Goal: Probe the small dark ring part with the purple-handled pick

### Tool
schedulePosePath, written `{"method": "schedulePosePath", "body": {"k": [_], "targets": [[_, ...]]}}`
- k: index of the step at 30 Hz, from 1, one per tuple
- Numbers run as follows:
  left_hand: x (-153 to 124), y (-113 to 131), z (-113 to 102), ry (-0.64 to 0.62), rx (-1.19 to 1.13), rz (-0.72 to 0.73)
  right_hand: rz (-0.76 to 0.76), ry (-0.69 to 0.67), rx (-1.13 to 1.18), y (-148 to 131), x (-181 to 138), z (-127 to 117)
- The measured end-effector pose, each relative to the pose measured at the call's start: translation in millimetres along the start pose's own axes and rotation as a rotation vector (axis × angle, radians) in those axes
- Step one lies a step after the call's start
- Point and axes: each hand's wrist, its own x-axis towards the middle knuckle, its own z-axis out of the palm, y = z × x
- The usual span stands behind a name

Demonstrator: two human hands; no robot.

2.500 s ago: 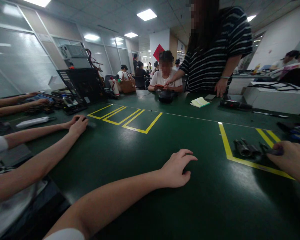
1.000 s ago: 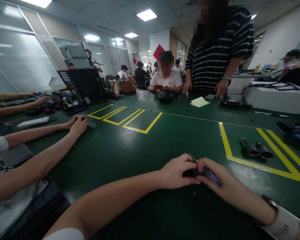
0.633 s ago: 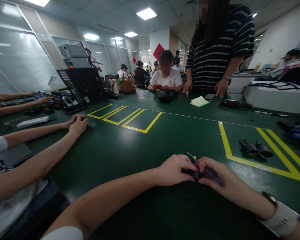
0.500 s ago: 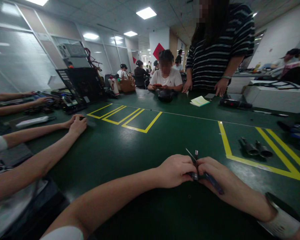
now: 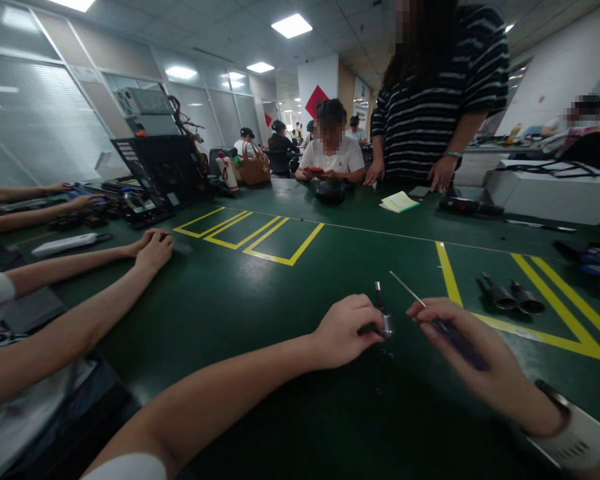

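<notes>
My left hand [image 5: 344, 331] rests on the green table [image 5: 260, 300], its fingers closed round a small metal cylindrical part [image 5: 383, 319] with a thin stem pointing up. My right hand [image 5: 467, 350] is just to the right of it and grips a screwdriver [image 5: 437, 319] with a dark blue handle. The screwdriver's thin shaft points up and to the left, and its tip is apart from the part. A pale wristband sits on my right wrist.
Two dark metal cylinders [image 5: 512, 298] lie inside a yellow-taped box to the right. A neighbour's forearms [image 5: 80, 267] lie on the table at left. A person in a striped top [image 5: 430, 100] stands across the table, another sits nearby. Computer parts [image 5: 155, 173] and a white box [image 5: 545, 190] lie further off.
My right hand came in from the far right with the screwdriver and met my left hand. The hands have since drawn apart, and the metal part stands upright in my left fingers.
</notes>
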Motion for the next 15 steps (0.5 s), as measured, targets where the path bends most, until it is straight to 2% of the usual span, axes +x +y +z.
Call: {"method": "schedulePosePath", "body": {"k": [2,4,7,11,15], "targets": [[2,-2,1,0.12,-0.239,-0.239,0.179,0.084,0.144,2,0,0],[4,-4,3,0.209,-0.521,-0.449,0.358,0.112,0.317,4,1,2],[8,-6,4,0.325,-0.808,-0.666,0.495,0.12,0.482,6,2,5],[10,-3,2,0.394,-0.934,-0.791,0.516,0.062,0.489,6,3,3],[11,3,1,0.411,-1.031,-0.85,0.558,-0.145,0.434,5,5,3]]}}
